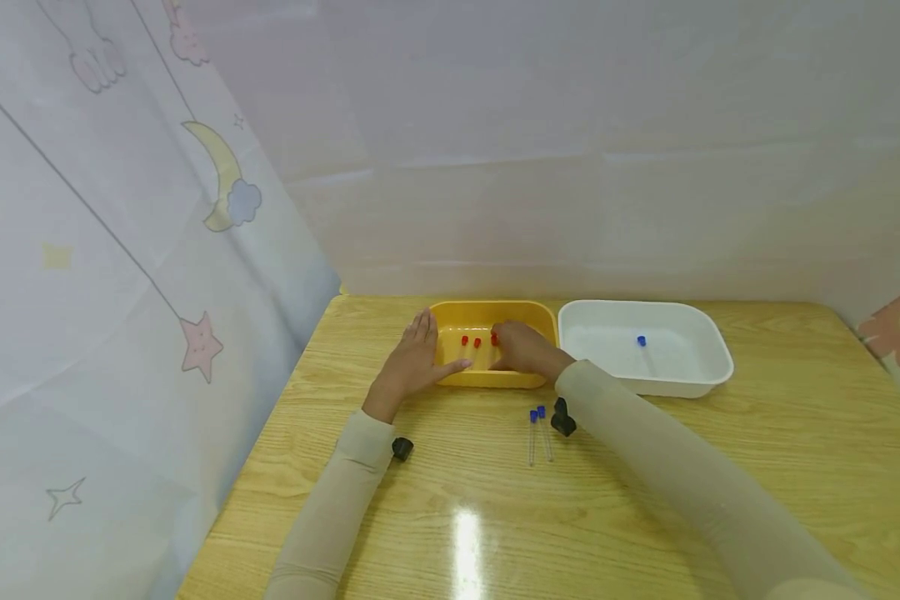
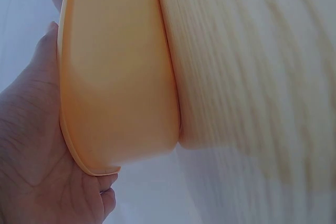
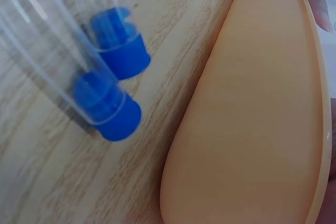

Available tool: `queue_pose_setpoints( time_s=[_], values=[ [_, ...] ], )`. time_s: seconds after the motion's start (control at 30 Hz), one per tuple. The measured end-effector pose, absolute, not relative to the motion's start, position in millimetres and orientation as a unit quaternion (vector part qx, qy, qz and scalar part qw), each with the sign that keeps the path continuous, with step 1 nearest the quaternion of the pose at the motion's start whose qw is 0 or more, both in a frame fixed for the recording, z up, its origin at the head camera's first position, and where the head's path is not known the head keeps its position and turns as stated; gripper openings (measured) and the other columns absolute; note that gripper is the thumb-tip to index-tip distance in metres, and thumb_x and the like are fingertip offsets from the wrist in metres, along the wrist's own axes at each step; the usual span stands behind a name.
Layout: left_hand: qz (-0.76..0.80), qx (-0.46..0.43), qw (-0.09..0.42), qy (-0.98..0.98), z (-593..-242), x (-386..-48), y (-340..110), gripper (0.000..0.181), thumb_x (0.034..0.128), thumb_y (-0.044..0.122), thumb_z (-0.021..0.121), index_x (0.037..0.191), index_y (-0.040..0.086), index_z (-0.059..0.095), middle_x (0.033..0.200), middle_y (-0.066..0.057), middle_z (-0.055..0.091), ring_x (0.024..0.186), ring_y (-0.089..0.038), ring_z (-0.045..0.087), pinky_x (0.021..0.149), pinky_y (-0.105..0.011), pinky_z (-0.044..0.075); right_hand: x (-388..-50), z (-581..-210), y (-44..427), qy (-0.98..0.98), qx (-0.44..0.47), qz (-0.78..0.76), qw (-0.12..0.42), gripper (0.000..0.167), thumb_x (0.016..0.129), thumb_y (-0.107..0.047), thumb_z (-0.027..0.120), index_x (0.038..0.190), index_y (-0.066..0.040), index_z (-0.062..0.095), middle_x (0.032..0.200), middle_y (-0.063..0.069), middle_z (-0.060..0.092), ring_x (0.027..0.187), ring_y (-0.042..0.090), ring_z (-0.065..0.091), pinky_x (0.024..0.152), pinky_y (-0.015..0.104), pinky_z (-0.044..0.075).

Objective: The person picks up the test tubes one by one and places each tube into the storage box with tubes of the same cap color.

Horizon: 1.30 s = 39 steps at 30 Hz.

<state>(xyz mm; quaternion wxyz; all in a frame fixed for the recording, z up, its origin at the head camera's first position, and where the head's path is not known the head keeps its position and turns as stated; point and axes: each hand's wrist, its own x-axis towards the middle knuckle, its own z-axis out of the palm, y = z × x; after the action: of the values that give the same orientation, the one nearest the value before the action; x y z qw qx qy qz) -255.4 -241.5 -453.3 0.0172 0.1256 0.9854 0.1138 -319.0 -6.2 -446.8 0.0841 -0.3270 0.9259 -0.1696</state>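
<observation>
A yellow bin [image 1: 495,379] stands on the table, holding several clear test tubes with red caps [image 1: 477,342]. My left hand [image 1: 412,354] rests on the bin's left end, fingers straight along the rim and thumb across the front edge. Over the bin's right side reaches my right hand [image 1: 528,348], its fingertips at the red cap of a test tube [image 1: 494,340]; it seems to pinch it. The bin's front wall hides most of that hand in the right wrist view. Two blue-capped test tubes [image 1: 537,425] lie on the table before the bin.
Right of the yellow bin, close beside it, stands a white bin [image 1: 671,387] with one blue-capped test tube [image 1: 642,342] inside. The wooden table [image 1: 450,467] ends at a pale cloth backdrop [image 1: 495,225]. Printed cloth [image 1: 120,333] hangs on the left.
</observation>
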Motion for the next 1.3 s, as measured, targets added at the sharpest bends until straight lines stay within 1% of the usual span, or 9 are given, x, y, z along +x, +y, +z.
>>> queue_pose_setpoints(
  time_s=[0.23, 0.43, 0.63, 0.73, 0.9, 1.13, 1.3],
  values=[
    [0.114, 0.126, 0.012, 0.985, -453.3, -255.9, -241.1, 0.118, 0.0899, 0.084, 0.039, 0.160, -0.003, 0.003, 0.169, -0.019, -0.005, 0.156, -0.027, -0.004, 0.125, -0.040, 0.003, -317.3, -444.4, -5.4, 0.926, -0.327, -0.169, 0.083, 0.060, 0.082, -0.029, 0.088, 0.121, 0.007, 0.062, 0.106, 0.014, 0.068, 0.095, 0.029, 0.064, 0.088, 0.042, 0.055],
    [0.115, 0.128, 0.008, 0.985, -451.7, -255.8, -239.9, 0.118, 0.0899, 0.083, 0.040, 0.160, -0.004, 0.004, 0.169, -0.021, -0.002, 0.156, -0.028, -0.003, 0.125, -0.041, 0.004, -317.7, -444.3, -5.5, 0.927, -0.323, -0.170, 0.084, 0.065, 0.082, -0.034, 0.087, 0.124, 0.008, 0.061, 0.107, 0.015, 0.068, 0.094, 0.028, 0.063, 0.088, 0.041, 0.054],
    [0.116, 0.126, 0.013, 0.985, -450.4, -255.0, -238.8, 0.118, 0.0898, 0.084, 0.039, 0.160, -0.004, 0.003, 0.169, -0.020, -0.003, 0.156, -0.028, -0.003, 0.125, -0.041, 0.004, -317.8, -444.9, -4.9, 0.928, -0.310, -0.182, 0.097, 0.075, 0.085, -0.038, 0.084, 0.134, 0.010, 0.056, 0.113, 0.016, 0.067, 0.101, 0.030, 0.064, 0.092, 0.043, 0.055],
    [0.113, 0.126, 0.013, 0.985, -450.0, -255.0, -238.1, 0.118, 0.0903, 0.083, 0.038, 0.160, -0.004, 0.003, 0.169, -0.021, -0.003, 0.156, -0.029, -0.003, 0.125, -0.042, 0.005, -317.8, -445.4, -3.7, 0.930, -0.305, -0.182, 0.100, 0.078, 0.088, -0.042, 0.080, 0.138, 0.011, 0.052, 0.116, 0.018, 0.067, 0.105, 0.032, 0.065, 0.095, 0.045, 0.054],
    [0.106, 0.124, 0.013, 0.986, -449.7, -255.0, -237.2, 0.117, 0.0912, 0.082, 0.039, 0.160, -0.004, 0.002, 0.169, -0.021, -0.002, 0.156, -0.028, -0.004, 0.125, -0.041, 0.004, -318.4, -446.8, -1.4, 0.932, -0.299, -0.182, 0.095, 0.076, 0.093, -0.044, 0.074, 0.140, 0.011, 0.051, 0.122, 0.022, 0.066, 0.111, 0.035, 0.064, 0.100, 0.047, 0.051],
    [0.104, 0.125, 0.016, 0.987, -449.4, -254.4, -237.7, 0.116, 0.0920, 0.081, 0.039, 0.160, -0.004, 0.001, 0.169, -0.020, -0.004, 0.156, -0.029, -0.004, 0.125, -0.041, 0.002, -315.2, -442.9, -0.7, 0.933, -0.295, -0.185, 0.094, 0.072, 0.098, -0.044, 0.067, 0.142, 0.011, 0.050, 0.125, 0.023, 0.067, 0.113, 0.036, 0.066, 0.099, 0.048, 0.053],
    [0.105, 0.130, 0.012, 0.986, -450.7, -255.3, -239.2, 0.118, 0.0901, 0.084, 0.036, 0.160, -0.005, 0.001, 0.168, -0.021, -0.003, 0.156, -0.030, -0.003, 0.125, -0.042, 0.003, -312.1, -440.1, 1.1, 0.931, -0.292, -0.197, 0.093, 0.071, 0.100, -0.042, 0.064, 0.142, 0.013, 0.049, 0.129, 0.026, 0.065, 0.116, 0.039, 0.065, 0.100, 0.049, 0.052]
  ],
)
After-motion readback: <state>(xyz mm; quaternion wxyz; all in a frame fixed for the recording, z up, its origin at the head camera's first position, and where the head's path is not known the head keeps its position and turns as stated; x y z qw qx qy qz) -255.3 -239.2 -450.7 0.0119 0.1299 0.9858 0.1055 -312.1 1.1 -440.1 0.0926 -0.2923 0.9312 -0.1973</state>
